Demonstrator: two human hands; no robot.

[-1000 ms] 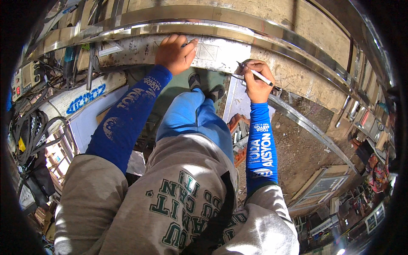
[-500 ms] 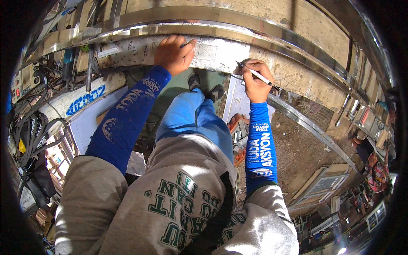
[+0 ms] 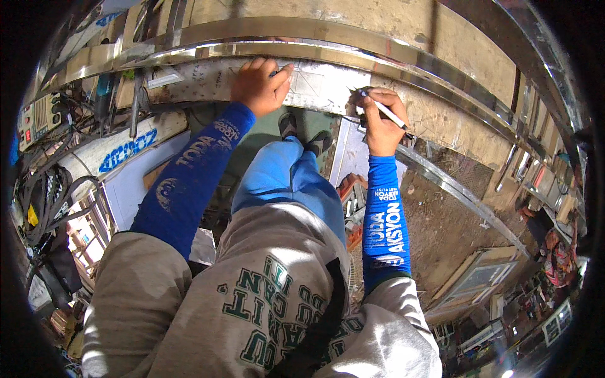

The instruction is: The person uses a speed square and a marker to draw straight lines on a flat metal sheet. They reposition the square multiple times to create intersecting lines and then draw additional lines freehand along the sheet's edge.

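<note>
My right hand is closed around a slim white marker with a dark end. It is held over the right end of a pale, scuffed sheet that lies along the front of the bench and bears thin drawn lines and handwriting. Farther left, my left hand rests on that sheet with its fingers curled and pressed together. Something small and dark shows between its thumb and fingers, too hidden to name. Just beyond both hands run long shiny metal bars.
A worn wooden board continues the bench to the right. On the left are tangled black cables, a white cylinder with blue marking and a boxy machine with knobs. A long metal strip slants over the dirt floor.
Both hands and the bench edge sit slightly lower in the picture. The marker stays in my right hand, nearly in the same place, and my left hand remains on the sheet.
</note>
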